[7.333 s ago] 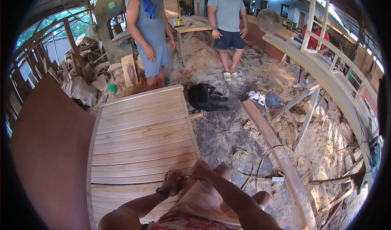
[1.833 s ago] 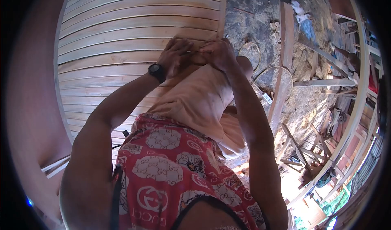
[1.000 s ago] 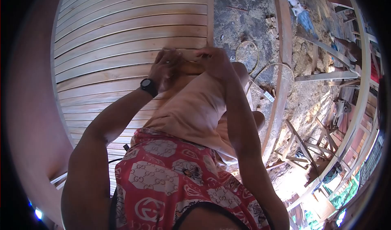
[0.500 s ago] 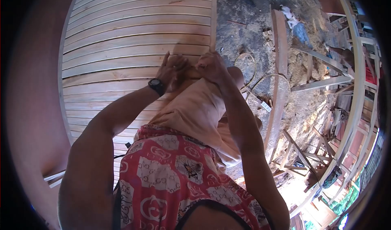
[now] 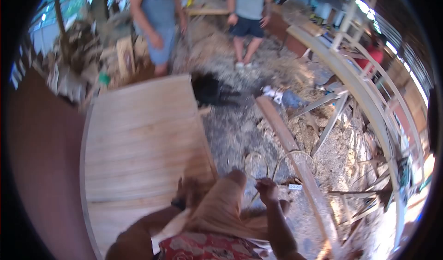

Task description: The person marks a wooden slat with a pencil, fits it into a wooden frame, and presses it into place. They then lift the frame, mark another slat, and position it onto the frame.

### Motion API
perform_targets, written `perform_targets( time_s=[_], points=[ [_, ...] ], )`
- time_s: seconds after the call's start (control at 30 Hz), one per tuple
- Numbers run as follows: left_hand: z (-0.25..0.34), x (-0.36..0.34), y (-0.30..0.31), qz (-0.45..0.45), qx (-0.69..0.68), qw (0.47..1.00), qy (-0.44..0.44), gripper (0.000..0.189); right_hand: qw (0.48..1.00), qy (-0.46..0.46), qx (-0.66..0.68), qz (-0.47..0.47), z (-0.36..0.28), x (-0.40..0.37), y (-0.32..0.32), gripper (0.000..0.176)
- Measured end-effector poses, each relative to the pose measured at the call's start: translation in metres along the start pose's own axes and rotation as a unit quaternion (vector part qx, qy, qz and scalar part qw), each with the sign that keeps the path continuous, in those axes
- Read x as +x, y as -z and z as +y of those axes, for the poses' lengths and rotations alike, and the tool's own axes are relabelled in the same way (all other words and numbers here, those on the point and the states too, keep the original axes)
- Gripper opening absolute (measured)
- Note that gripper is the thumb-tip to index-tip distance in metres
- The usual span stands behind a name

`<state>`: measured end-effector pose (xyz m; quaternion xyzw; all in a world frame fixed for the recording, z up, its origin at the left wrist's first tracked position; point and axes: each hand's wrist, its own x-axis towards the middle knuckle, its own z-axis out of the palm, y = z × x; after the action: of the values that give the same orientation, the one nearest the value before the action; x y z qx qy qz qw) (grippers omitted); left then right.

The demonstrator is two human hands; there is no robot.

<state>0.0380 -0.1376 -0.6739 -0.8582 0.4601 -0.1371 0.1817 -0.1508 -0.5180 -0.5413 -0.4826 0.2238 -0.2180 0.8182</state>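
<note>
My left hand (image 5: 188,193) is over the slatted wooden panel (image 5: 138,135), near its right edge and beside my knee. Its fingers look spread, though motion smears them, and I see nothing held. A dark watch sits on that wrist. My right hand (image 5: 267,192) is raised off the panel, to the right of my bent knee (image 5: 233,179), above the floor. Its fingers are curled closed; whatever is inside them, if anything, is hidden. The panel is made of pale boards laid side by side in a frame.
A long plank (image 5: 295,156) lies on the sawdust-strewn floor near a looped cable (image 5: 256,165) and a white power strip (image 5: 295,186). A black dog-like shape (image 5: 212,90) lies beyond the panel. Two people stand ahead; another in red is at right. Wooden frames stand at right.
My view has tilted up, bringing standing people into sight. My right hand has left the panel's edge and moved right, away from my left hand, which stays near the panel's edge.
</note>
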Motion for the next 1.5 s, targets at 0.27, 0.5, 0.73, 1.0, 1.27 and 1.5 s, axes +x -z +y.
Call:
perform_targets(
  time_s=[0.27,0.5,0.73,1.0,1.27,1.5],
  points=[
    [-0.027,0.022,0.080,-0.003,-0.387,0.921,-0.038,0.061,0.970,-0.145,-0.140,0.136,-0.014,-0.039,0.068,0.011],
    [-0.028,0.026,0.100,0.052,-0.370,0.927,-0.027,0.060,0.900,-0.186,-0.387,0.075,0.036,-0.039,0.092,0.019],
    [-0.022,0.087,0.079,0.004,-0.391,0.874,0.287,0.080,0.894,-0.172,-0.411,0.044,0.047,-0.033,0.099,0.019],
    [-0.016,0.097,0.075,-0.062,-0.361,0.858,0.359,0.087,0.898,-0.206,-0.385,0.053,0.034,-0.037,0.093,0.024],
    [-0.013,0.100,0.074,-0.071,-0.366,0.846,0.381,0.087,0.894,-0.242,-0.372,0.059,0.050,-0.028,0.105,0.024],
    [-0.012,0.098,0.068,-0.026,-0.365,0.856,0.366,0.086,0.877,-0.248,-0.407,0.065,0.027,-0.037,0.096,0.022]
  ],
)
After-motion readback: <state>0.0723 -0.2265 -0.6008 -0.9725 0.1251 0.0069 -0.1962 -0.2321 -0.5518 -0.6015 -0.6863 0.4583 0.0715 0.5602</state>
